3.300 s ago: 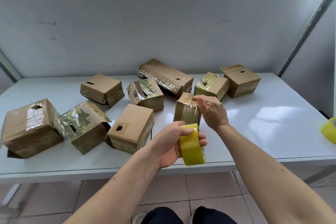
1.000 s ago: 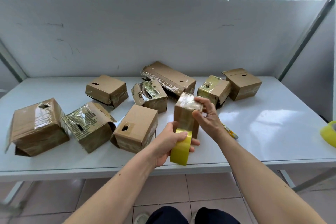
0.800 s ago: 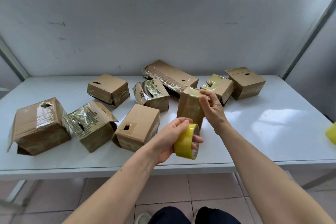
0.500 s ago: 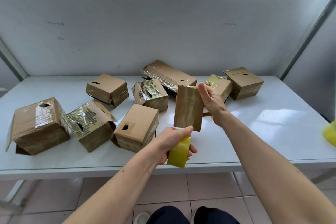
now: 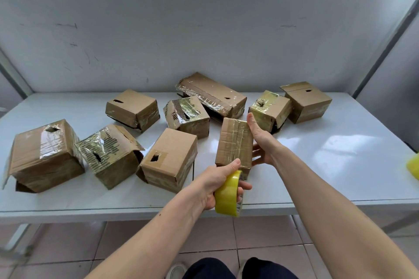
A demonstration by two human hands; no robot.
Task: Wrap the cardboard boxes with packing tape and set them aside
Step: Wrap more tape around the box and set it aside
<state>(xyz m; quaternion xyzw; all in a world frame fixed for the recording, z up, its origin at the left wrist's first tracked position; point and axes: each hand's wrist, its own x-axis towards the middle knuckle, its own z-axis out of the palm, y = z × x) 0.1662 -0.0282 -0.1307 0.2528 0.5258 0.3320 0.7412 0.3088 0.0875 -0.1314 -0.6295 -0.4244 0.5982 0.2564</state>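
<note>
Yellow packing tape (image 5: 227, 196), a glossy roll, is gripped in the left hand (image 5: 215, 182), fingers curled through and around it, just above the table's near edge (image 5: 317, 205). Directly above that hand a small, narrow cardboard box (image 5: 234, 142) is held upright off the table, its long axis running away from the person, its near lower corner touching the left thumb. The right hand (image 5: 261, 142) is spread against the box's right face, fingers up along the edge and palm behind; it is the hand bearing the box. Whether a strip runs from roll to box cannot be told. Shiny bands already cross the box's creased brown face, so wrapping is judged to be under way, with the roll to be carried round while the box is turned. Eight other boxes lie behind and to the left, several wrinkled with film, one plain box (image 5: 167, 158) just left of the hands.
</note>
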